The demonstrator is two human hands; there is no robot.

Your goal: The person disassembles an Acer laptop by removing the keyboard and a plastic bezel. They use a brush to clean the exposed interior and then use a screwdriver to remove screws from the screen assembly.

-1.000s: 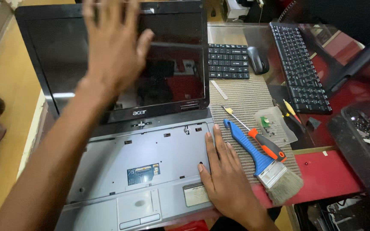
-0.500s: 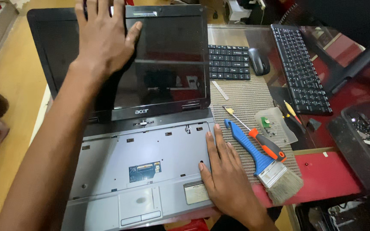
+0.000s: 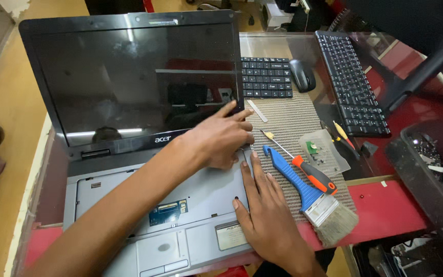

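An open laptop (image 3: 129,92) with a black screen lies before me, its keyboard gone and the grey base tray (image 3: 108,190) bare. My left hand (image 3: 219,138) reaches across to the laptop's right hinge corner, fingers spread and touching the lower right of the screen bezel. My right hand (image 3: 265,215) lies flat, fingers apart, on the right edge of the grey palm rest. Neither hand holds anything.
A ribbed mat (image 3: 288,128) to the right carries a blue-handled brush (image 3: 303,192), an orange-handled screwdriver (image 3: 303,166) and a small clear bag with a green part (image 3: 324,151). Behind are a loose black keyboard (image 3: 265,77), a mouse (image 3: 302,75) and a second keyboard (image 3: 352,82). A black bin (image 3: 431,174) stands at the right.
My left hand has come down from the top of the screen to the laptop's right hinge corner. The screen now stands more upright. My right hand has stayed on the palm rest.
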